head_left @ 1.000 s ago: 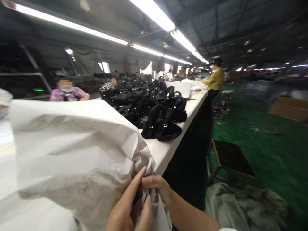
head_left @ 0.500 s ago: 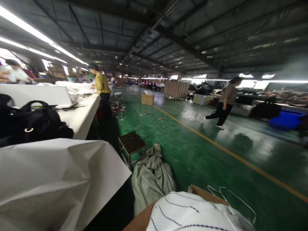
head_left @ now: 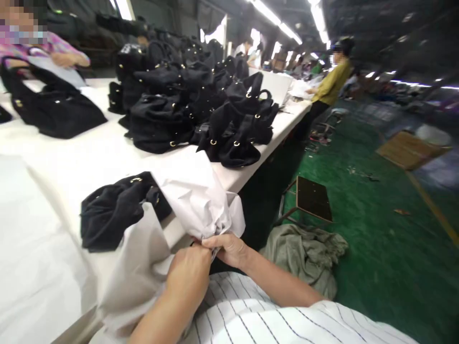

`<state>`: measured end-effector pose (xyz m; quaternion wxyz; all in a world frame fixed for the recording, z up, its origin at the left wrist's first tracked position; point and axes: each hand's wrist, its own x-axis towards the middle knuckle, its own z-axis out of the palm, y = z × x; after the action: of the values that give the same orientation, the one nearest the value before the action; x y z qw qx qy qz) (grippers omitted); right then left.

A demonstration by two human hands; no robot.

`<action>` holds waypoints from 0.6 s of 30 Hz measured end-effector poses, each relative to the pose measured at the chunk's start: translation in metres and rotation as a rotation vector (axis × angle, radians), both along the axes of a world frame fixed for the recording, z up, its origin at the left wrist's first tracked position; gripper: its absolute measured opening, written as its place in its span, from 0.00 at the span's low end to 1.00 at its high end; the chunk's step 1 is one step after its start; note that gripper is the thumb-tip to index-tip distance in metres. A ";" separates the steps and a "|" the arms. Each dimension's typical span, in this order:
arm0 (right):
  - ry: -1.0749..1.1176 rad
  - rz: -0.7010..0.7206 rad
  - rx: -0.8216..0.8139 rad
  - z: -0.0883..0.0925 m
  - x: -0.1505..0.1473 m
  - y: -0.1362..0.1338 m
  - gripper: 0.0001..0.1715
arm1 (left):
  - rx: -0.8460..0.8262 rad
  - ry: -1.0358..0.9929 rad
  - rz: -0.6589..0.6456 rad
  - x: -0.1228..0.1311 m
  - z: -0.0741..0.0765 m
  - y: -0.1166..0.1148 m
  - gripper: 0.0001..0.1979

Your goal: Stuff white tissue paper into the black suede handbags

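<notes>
Both of my hands are closed on a large sheet of white paper (head_left: 197, 191), bunched together in front of my body. My left hand (head_left: 190, 267) grips the gathered part, its fingertips hidden. Beside it, touching, my right hand (head_left: 229, 248) pinches the crumpled paper with the thumb on top. One end of the sheet puffs up beyond my hands; the other drapes down at the left. A black handbag (head_left: 111, 215) with a gold ring lies on the white table (head_left: 114, 148) just past my left hand.
Several black bags (head_left: 186, 100) are heaped on the table, with another bag (head_left: 60, 105) before a person in pink sleeves. White sheets (head_left: 32, 248) lie at the left. A stool (head_left: 313, 198) and a grey-green sack (head_left: 304, 253) stand on the floor. A person in yellow (head_left: 332, 81) works farther along.
My view has swung left and down to the table. Both hands now show, gripping the paper, which earlier spread wide at the lower left.
</notes>
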<state>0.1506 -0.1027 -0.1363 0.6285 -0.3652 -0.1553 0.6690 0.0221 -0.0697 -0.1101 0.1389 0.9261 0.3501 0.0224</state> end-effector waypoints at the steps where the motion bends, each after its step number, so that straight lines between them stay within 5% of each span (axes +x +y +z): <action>1: 0.009 -0.047 -0.047 0.000 0.000 0.000 0.19 | 0.007 0.025 0.051 0.003 0.001 -0.006 0.17; 7: 0.073 -0.276 -0.044 0.010 0.020 0.008 0.15 | 0.180 -0.150 0.192 -0.009 -0.018 -0.025 0.38; 10: 0.087 -0.250 -0.031 0.006 0.022 0.003 0.15 | 0.028 -0.183 0.256 -0.026 -0.034 -0.030 0.31; 13: -0.075 -0.092 -0.161 -0.008 0.028 -0.018 0.16 | -0.200 -0.166 0.317 -0.044 -0.030 -0.028 0.29; 16: -0.604 0.323 -0.247 -0.013 0.048 -0.045 0.18 | -0.296 -0.003 0.353 -0.061 -0.012 -0.016 0.24; 18: -0.986 0.509 -0.219 0.000 0.062 -0.056 0.17 | -0.318 0.107 0.359 -0.067 0.001 -0.008 0.22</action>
<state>0.2123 -0.1589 -0.1367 0.2590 -0.6487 -0.4434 0.5617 -0.0447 -0.0774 -0.1090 0.2582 0.8154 0.5149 -0.0578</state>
